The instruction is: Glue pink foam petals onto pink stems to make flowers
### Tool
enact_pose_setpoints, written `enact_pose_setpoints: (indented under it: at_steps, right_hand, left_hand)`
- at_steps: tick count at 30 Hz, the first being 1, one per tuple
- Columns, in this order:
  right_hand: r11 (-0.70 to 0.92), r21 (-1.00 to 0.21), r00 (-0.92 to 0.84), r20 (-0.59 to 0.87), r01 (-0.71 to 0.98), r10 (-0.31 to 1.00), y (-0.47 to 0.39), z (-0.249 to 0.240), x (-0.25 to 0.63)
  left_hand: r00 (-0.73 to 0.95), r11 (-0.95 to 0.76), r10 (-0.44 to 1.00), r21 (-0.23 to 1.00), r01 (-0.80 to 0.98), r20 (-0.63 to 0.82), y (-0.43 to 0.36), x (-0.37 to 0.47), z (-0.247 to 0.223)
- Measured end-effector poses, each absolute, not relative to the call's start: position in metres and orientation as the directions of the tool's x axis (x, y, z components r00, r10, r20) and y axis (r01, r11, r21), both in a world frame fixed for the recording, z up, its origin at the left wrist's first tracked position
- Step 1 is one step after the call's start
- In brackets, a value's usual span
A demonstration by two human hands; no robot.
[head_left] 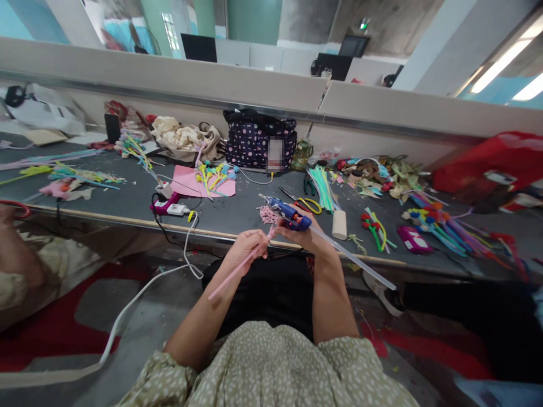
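The glue gun [290,213] partly hides the right hand [304,234]; 1 left-edge forearm [19,257] is cropped.

At the centre, the glue gun [283,211] is blue and the pipe cleaner [237,272] pale pink. Above them, the tote bag [249,141] is navy with multicoloured dots. At bottom centre, the shirt [263,367] is olive green with white flecks. At far right, a bag [479,164] is red.

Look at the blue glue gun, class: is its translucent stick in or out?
Partly in: the translucent stick enters the rear of the blue glue gun, a long length protruding behind.
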State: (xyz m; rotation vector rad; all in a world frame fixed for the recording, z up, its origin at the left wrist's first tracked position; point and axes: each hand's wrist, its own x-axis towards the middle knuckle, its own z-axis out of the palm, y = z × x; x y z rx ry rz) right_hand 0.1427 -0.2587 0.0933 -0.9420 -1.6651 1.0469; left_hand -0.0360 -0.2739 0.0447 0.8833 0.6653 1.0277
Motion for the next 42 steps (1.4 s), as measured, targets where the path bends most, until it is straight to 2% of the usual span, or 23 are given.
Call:
enact_pose_setpoints:
  at_steps: [6, 9, 16, 23, 37, 42]
  right_hand:
    - [0.352, -0.931, -0.011, 0.353, 0.096, 0.936, -0.263, 0.091, 0.149]
    - [0.372, -0.927, 0.072, 0.375, 0.054, 0.924, -0.273, 0.092, 0.150]
    - [0.465, -0.880, 0.029, 0.470, 0.100, 0.882, -0.295, 0.098, 0.135]
    - [0.555, -0.820, 0.022, 0.563, 0.140, 0.826, -0.301, 0.099, 0.123]
    - [0.558, -0.808, 0.044, 0.575, 0.191, 0.817, -0.307, 0.108, 0.118]
    - [0.567, -0.815, 0.032, 0.574, 0.119, 0.818, -0.306, 0.107, 0.119]
  left_hand:
    - [0.381, 0.247, 0.923, 0.843, -0.478, -0.054, -0.279, -0.038, 0.050]
    - [0.369, 0.193, 0.929, 0.859, -0.473, -0.006, -0.282, -0.039, 0.054]
    - [0.328, 0.067, 0.940, 0.896, -0.440, 0.091, -0.284, -0.037, 0.055]
    - [0.300, 0.022, 0.948, 0.917, -0.399, 0.107, -0.286, -0.037, 0.054]
    - [0.286, 0.008, 0.952, 0.922, -0.387, 0.112, -0.287, -0.037, 0.053]
    - [0.292, 0.008, 0.948, 0.912, -0.410, 0.124, -0.287, -0.037, 0.054]
